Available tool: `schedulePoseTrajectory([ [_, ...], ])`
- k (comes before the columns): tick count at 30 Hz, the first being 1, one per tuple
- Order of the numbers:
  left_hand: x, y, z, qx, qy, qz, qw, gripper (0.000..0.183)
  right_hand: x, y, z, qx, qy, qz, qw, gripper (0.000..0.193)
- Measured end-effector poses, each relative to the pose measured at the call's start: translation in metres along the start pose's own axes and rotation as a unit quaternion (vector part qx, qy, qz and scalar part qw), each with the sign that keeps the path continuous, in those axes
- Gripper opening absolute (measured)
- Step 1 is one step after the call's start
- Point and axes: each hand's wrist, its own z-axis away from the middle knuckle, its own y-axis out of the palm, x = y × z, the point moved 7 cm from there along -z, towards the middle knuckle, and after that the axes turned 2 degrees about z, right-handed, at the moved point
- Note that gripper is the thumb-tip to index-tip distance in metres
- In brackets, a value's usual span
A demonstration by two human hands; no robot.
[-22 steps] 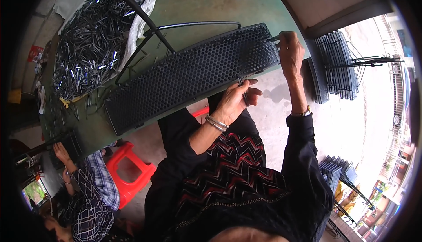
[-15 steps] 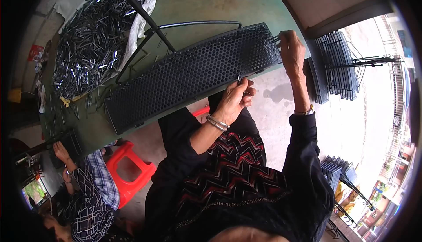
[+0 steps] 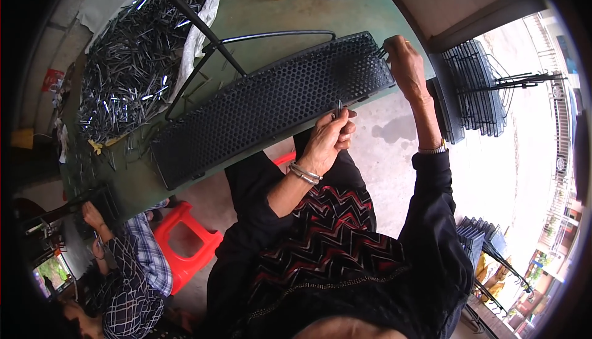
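A long black perforated mesh panel (image 3: 265, 102) lies along the near side of the green table (image 3: 271, 15), its right part shiny. My right hand (image 3: 406, 68) is closed at the panel's upper right end, its fingers pinching a thin dark strip (image 3: 382, 52) against the edge. Just below the panel's near edge, my left hand (image 3: 330, 138) is closed around a few short dark strips (image 3: 338, 108), their tips standing up past the thumb. Behind the panel rises a black bent-rod frame (image 3: 277, 33), partly hidden by it.
A white sack (image 3: 213, 6) full of dark strips (image 3: 139, 61) stands at the far left. A thick black bar (image 3: 185, 15) slants over it. At lower left, a person in a checked sleeve (image 3: 132, 296) works beside a red stool (image 3: 206, 243). Stacked black racks (image 3: 478, 89) stand at right.
My right hand has shifted slightly up and left at the panel's end. The strips in my left hand stand a little higher. The person at lower left moved slightly right in view.
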Motion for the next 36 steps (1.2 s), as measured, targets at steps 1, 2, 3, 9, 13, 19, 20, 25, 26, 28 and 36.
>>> schedulePoseTrajectory([
  [1, -0.001, 0.002, 0.0, 0.007, 0.005, 0.002, 1.0, 0.03, -0.002, 0.001, -0.001, 0.004, -0.006, -0.001, 1.0, 0.006],
  [2, -0.002, 0.003, 0.001, 0.008, 0.005, 0.002, 1.0, 0.03, -0.004, 0.001, -0.001, 0.008, -0.012, -0.002, 1.0, 0.006],
  [3, -0.004, 0.005, 0.003, -0.009, 0.006, -0.001, 1.0, 0.031, -0.004, 0.0, -0.002, 0.007, -0.013, -0.002, 1.0, 0.006],
  [9, -0.004, 0.007, 0.004, -0.017, 0.011, 0.012, 1.0, 0.032, -0.005, 0.001, -0.005, 0.026, -0.018, 0.008, 0.999, 0.005],
  [13, -0.003, 0.005, 0.001, 0.009, -0.001, 0.026, 1.0, 0.031, 0.002, -0.001, -0.006, 0.02, -0.042, -0.036, 0.998, 0.005],
  [19, -0.001, 0.007, 0.001, -0.004, -0.004, -0.015, 1.0, 0.028, -0.006, 0.003, -0.006, 0.009, -0.025, -0.047, 0.999, 0.006],
  [20, -0.001, 0.008, 0.001, -0.004, -0.003, -0.016, 1.0, 0.028, -0.008, 0.004, -0.005, 0.008, -0.016, -0.041, 0.999, 0.007],
  [25, -0.003, 0.006, 0.003, 0.001, 0.011, 0.0, 1.0, 0.026, -0.002, 0.005, 0.0, 0.018, -0.012, -0.043, 0.999, 0.006],
  [26, -0.003, 0.006, 0.003, 0.001, 0.011, 0.0, 1.0, 0.026, 0.004, 0.006, 0.001, 0.023, -0.029, -0.029, 0.999, 0.006],
  [28, -0.005, 0.007, 0.003, 0.0, 0.02, 0.012, 1.0, 0.026, 0.009, 0.007, 0.004, 0.026, -0.028, -0.02, 0.999, 0.006],
  [36, 0.0, 0.001, 0.0, -0.011, 0.024, 0.022, 0.999, 0.028, 0.008, 0.007, 0.016, -0.043, 0.0, -0.033, 0.999, 0.009],
])
